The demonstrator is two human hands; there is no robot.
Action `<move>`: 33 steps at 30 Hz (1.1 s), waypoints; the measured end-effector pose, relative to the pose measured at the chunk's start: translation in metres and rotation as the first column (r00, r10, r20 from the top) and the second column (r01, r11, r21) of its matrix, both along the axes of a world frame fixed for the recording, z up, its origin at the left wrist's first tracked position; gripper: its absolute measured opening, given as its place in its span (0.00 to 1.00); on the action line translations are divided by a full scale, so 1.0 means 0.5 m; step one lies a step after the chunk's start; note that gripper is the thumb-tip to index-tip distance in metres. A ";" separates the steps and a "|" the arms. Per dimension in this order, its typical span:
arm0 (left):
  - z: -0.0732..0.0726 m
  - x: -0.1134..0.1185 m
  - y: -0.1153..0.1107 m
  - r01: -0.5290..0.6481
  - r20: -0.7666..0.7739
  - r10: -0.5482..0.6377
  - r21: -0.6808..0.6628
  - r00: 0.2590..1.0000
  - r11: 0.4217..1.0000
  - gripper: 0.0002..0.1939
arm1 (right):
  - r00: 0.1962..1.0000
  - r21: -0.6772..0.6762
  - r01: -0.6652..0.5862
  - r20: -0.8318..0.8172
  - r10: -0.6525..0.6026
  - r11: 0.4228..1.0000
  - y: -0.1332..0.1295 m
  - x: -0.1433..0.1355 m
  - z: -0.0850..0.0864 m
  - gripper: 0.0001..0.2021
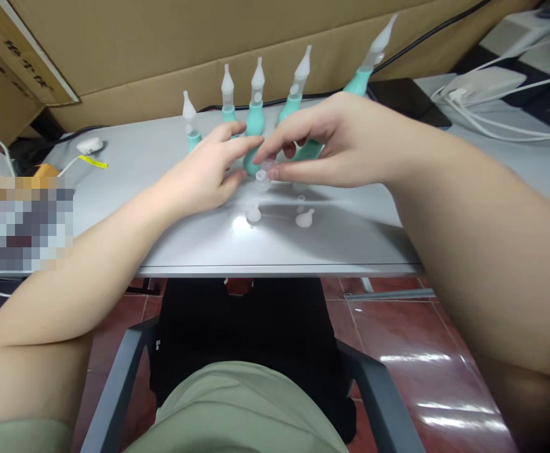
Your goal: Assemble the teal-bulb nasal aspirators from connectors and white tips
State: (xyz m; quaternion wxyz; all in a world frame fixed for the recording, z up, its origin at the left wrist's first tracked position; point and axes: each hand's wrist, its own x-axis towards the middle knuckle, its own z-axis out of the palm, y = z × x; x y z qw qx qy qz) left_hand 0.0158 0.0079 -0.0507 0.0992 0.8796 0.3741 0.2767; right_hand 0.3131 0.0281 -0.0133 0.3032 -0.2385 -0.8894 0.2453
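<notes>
My right hand (322,141) pinches a small clear plastic part (262,176) between thumb and fingertips, just above the table. My left hand (218,160) is beside it, fingers apart and holding nothing I can see. Behind the hands stands a row of several teal bulb nasal aspirators (255,118) with clear collars and white pointed tips. The lower parts of some are hidden by my hands. Nearer me lie two white teardrop-shaped pieces (304,218), and a small clear ring (301,199) is close to the right one.
The grey table (199,242) ends in a front edge before my lap. A cardboard wall (152,44) rises behind it. White cables (492,123) and a black flat device (404,100) are at the right. A white oval object (89,146) lies at the left.
</notes>
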 end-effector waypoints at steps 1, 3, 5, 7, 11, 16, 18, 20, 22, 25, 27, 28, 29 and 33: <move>0.001 0.003 0.000 0.005 -0.001 -0.005 -0.006 1.000 1.000 0.34 | 1.000 -0.009 -0.005 -0.017 0.005 1.000 0.000 -0.001 0.000 0.11; 0.003 0.010 0.000 -0.004 0.009 0.004 -0.015 1.000 1.000 0.31 | 0.999 -0.020 -0.006 -0.041 0.006 1.000 -0.001 -0.005 -0.001 0.12; 0.005 0.018 0.001 -0.030 0.033 0.031 -0.025 0.999 0.999 0.25 | 0.997 -0.027 0.003 -0.083 -0.005 1.000 0.000 -0.009 -0.003 0.12; 0.002 0.025 0.005 -0.060 0.078 0.064 -0.044 0.995 0.997 0.18 | 0.988 -0.039 0.009 -0.152 -0.015 0.999 0.001 -0.013 -0.006 0.11; -0.011 0.030 0.013 -0.077 0.203 0.094 -0.090 0.975 0.993 0.04 | 0.960 -0.080 0.015 -0.278 -0.037 0.997 0.003 -0.020 -0.011 0.11; -0.015 0.025 0.001 -0.059 0.274 0.070 -0.048 0.959 0.997 0.10 | 0.877 -0.152 0.054 -0.465 -0.120 0.987 -0.013 -0.028 -0.010 0.12; -0.014 0.024 -0.007 -0.034 0.298 0.053 -0.069 0.953 0.997 0.15 | 0.850 -0.172 0.071 -0.505 -0.150 0.983 -0.021 -0.031 -0.009 0.11; -0.014 0.026 -0.012 -0.008 0.312 0.049 -0.133 0.949 0.991 0.20 | 0.849 -0.174 0.079 -0.504 -0.158 0.981 -0.024 -0.034 -0.009 0.09; -0.016 0.030 -0.011 0.003 0.295 0.053 -0.184 0.954 0.983 0.21 | 0.861 -0.167 0.078 -0.487 -0.151 0.983 -0.019 -0.035 -0.012 0.08; -0.018 0.039 -0.004 -0.003 0.275 0.067 -0.226 0.959 0.974 0.14 | 0.870 -0.167 0.056 -0.475 -0.130 0.984 -0.005 -0.034 -0.019 0.10; -0.018 0.045 -0.002 0.001 0.301 0.081 -0.265 0.950 0.964 0.11 | 0.872 -0.159 0.038 -0.477 -0.111 0.986 0.003 -0.035 -0.023 0.13; -0.017 0.047 -0.001 0.011 0.323 0.087 -0.290 0.943 0.957 0.11 | 0.875 -0.149 0.032 -0.474 -0.100 0.988 0.005 -0.035 -0.023 0.14; -0.017 0.049 -0.002 0.026 0.346 0.089 -0.315 0.934 0.949 0.12 | 0.877 -0.140 0.028 -0.472 -0.091 0.990 0.005 -0.035 -0.023 0.14; -0.015 0.047 -0.004 0.087 0.437 0.109 -0.404 0.893 0.911 0.11 | 0.861 -0.156 0.037 -0.497 -0.111 0.987 -0.002 -0.037 -0.021 0.10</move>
